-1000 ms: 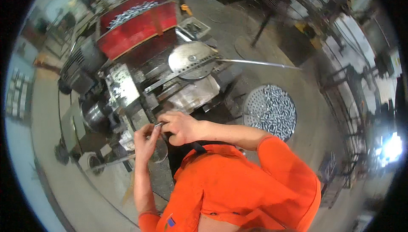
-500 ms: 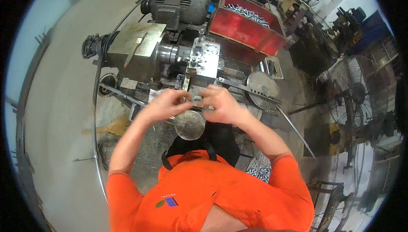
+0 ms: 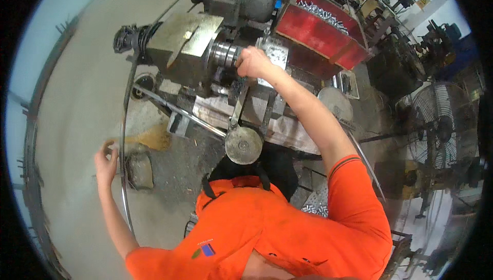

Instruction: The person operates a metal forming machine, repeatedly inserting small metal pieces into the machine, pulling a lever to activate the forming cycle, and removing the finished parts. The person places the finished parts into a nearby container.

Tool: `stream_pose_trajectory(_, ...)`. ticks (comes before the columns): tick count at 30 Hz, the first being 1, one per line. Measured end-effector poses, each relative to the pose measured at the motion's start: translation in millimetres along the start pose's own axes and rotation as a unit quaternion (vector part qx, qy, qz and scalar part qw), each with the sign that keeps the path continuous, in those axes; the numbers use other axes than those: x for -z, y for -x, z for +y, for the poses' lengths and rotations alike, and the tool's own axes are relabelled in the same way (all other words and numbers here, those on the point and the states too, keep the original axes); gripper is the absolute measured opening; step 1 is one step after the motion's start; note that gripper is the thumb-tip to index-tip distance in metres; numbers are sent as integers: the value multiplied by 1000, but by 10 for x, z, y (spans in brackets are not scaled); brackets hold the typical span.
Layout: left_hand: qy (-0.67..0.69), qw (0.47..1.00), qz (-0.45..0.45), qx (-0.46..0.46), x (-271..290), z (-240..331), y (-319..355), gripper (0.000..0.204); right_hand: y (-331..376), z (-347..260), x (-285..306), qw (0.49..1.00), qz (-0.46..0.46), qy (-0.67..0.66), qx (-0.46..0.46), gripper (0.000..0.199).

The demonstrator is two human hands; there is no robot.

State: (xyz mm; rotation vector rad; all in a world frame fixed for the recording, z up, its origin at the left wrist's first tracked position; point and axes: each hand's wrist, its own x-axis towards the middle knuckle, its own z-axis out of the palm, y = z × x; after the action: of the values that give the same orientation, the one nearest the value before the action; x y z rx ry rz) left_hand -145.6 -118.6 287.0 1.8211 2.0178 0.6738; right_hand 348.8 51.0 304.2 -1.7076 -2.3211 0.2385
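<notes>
Workshop machine (image 3: 205, 49), seen from above, serves as the landmark. Behind it to the right stands a red bin (image 3: 318, 31) of small metal parts; a round metal disc (image 3: 243, 145) sits at its near edge. The right hand (image 3: 252, 63) rests on the machine's shiny cylinder (image 3: 225, 54), fingers curled closed around something too small to identify. The left hand (image 3: 105, 158), well left of the machine, has loosely bent fingers touching a long thin metal rod (image 3: 122, 126).

Right hand (image 3: 252, 62): closed at the machine's chuck (image 3: 224, 54), contents hidden. Left hand (image 3: 105, 158): fingers curled, any held item too small to tell. Fan (image 3: 436, 121): partly cropped by rim.
</notes>
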Motion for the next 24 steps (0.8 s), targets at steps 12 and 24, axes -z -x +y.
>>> stream_pose_trajectory(12, -346, 935, -1, 82, -256, -399, 102, 17, -12, -122, 43, 995, -53, 83, 30, 30)
stream_pose_trajectory(24, -362, 912, 194, -4, 77, -1237, -946, 24, 210, -149, 126, 988, 62, 64, 129, 38)
